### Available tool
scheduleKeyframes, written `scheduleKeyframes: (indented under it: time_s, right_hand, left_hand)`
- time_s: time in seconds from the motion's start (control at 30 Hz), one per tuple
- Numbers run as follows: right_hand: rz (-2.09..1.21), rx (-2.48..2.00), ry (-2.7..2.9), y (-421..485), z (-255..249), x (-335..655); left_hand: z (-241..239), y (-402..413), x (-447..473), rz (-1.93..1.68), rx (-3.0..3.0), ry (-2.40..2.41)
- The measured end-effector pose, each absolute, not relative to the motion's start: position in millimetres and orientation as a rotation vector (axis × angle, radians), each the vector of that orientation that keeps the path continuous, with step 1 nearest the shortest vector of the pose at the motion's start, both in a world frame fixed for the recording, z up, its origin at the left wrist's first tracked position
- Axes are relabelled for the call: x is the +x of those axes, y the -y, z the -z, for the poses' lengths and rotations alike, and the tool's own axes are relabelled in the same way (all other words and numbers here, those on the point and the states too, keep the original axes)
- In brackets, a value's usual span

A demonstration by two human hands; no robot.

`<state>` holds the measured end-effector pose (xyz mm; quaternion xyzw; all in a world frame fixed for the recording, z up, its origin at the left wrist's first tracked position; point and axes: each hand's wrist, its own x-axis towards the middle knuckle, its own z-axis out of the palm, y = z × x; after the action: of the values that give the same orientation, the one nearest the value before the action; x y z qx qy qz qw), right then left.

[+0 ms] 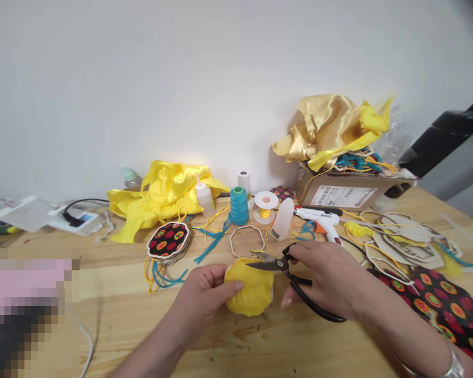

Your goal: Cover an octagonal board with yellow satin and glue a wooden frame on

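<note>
My left hand (205, 290) pinches a rounded piece of yellow fabric (252, 289) just above the wooden table (236, 341), thumb on top of it. My right hand (327, 278) grips black scissors (287, 273) by their handles. The blades point left and lie over the top edge of the yellow piece. A white frame outline (247, 240) lies on the table just behind the fabric.
Behind lie a stack of black patterned shapes (168, 240), a teal thread cone (239, 206), a white bottle (282, 219), a glue gun (322, 219), a heap of yellow satin (163, 195) and a cardboard box (347, 193). Patterned black cloth (437, 304) lies at right.
</note>
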<state>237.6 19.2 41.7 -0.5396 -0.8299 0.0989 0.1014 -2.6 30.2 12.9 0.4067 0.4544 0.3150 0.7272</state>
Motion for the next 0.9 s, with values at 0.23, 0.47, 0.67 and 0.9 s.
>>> scheduleKeyframes:
  time_s: [0.23,0.47,0.67,0.9]
  right_hand:
    - [-0.304,-1.606,2.436,-19.7,-40.5,236.8]
    - [-0.260,-1.611,2.448,-19.7,-40.8,237.5]
    - [-0.148,-1.626,2.474,-20.9,-42.0,237.7]
    - [0.006,-1.646,2.477,-22.8,-41.3,238.9]
  left_hand:
    - [-13.7,-29.1,-1.8,-0.687,0.912,-0.984]
    - [-12.8,-29.2,-3.1,-0.677,0.915,-1.006]
    - [-12.1,-28.9,-3.8,-0.680,0.924,-1.001]
    - [-13.4,-29.1,-3.2,-0.688,0.927,-1.009]
